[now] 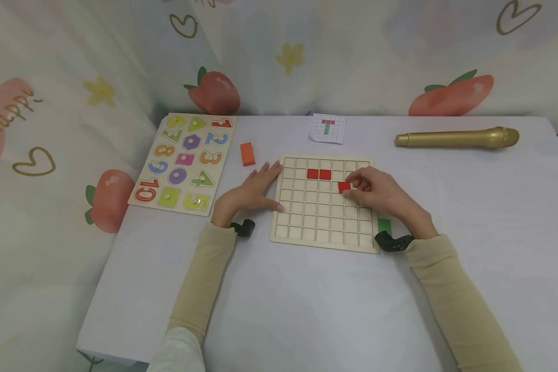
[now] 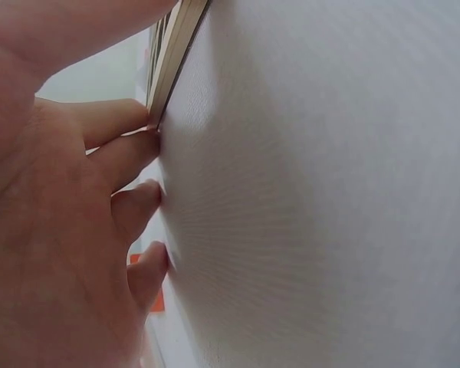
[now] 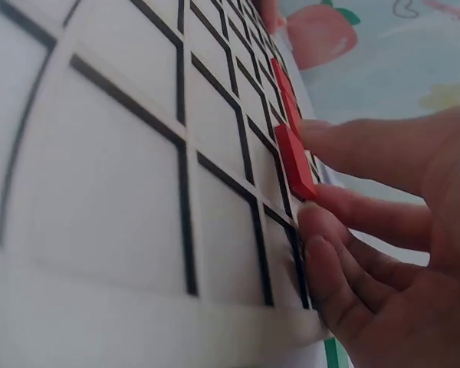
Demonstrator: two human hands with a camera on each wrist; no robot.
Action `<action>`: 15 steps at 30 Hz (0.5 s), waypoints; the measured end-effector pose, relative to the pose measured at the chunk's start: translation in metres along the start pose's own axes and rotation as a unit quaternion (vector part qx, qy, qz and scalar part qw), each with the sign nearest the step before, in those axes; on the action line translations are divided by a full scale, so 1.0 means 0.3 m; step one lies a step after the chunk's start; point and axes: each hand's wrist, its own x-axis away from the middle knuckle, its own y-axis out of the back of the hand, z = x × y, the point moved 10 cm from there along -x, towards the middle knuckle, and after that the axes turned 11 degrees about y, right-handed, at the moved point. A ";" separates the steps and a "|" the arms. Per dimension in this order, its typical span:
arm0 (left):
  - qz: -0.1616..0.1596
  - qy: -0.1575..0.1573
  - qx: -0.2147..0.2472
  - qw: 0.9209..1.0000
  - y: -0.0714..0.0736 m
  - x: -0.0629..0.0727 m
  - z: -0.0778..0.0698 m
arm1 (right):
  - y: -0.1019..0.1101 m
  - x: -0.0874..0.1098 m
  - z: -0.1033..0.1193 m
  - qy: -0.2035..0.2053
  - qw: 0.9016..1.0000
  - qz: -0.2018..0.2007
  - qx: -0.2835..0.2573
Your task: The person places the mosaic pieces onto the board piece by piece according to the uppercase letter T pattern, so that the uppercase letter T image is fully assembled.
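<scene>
A wooden grid board (image 1: 323, 209) lies on the white table, with two red square tiles (image 1: 319, 174) side by side in its second row. My right hand (image 1: 376, 191) pinches a third red tile (image 1: 344, 187) between thumb and finger, low over the board just right of and below that pair. In the right wrist view this red tile (image 3: 294, 162) stands tilted against the grid. At the board's left edge rests my left hand (image 1: 256, 191), fingers spread straight, thumb and fingertips touching the rim. The left wrist view shows its fingertips (image 2: 149, 192) on the tabletop beside the board's side.
Left of the board are an orange block (image 1: 247, 154) and a number-and-shape puzzle board (image 1: 181, 168). Behind it lies a pattern card (image 1: 327, 128) showing a T shape. A gold microphone (image 1: 455, 138) lies at the back right. Green pieces (image 1: 384, 226) sit by the board's right edge.
</scene>
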 end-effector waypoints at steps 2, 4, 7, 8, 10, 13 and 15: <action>0.000 -0.002 -0.001 1.000 -0.002 -0.003 0.001 | -0.002 -0.001 -0.001 0.000 1.000 -0.008 0.002; -0.001 -0.003 -0.002 1.000 -0.004 -0.006 0.002 | -0.006 -0.003 -0.002 0.000 1.000 -0.011 0.000; -0.002 -0.001 -0.002 1.000 -0.005 -0.004 0.003 | -0.017 -0.006 0.003 0.002 1.000 -0.004 -0.007; -0.002 0.000 -0.002 1.000 -0.005 -0.003 0.003 | -0.019 -0.007 0.004 0.002 1.000 -0.001 -0.009; -0.002 0.001 -0.003 1.000 -0.005 -0.001 0.002 | -0.023 -0.007 0.007 0.002 1.000 0.004 -0.012; -0.002 0.000 -0.006 1.000 -0.004 0.002 0.000 | -0.022 -0.006 0.010 -0.001 1.000 0.009 -0.009; -0.001 -0.002 -0.005 1.000 -0.002 0.004 -0.001 | -0.019 -0.006 0.013 -0.003 1.000 0.008 -0.005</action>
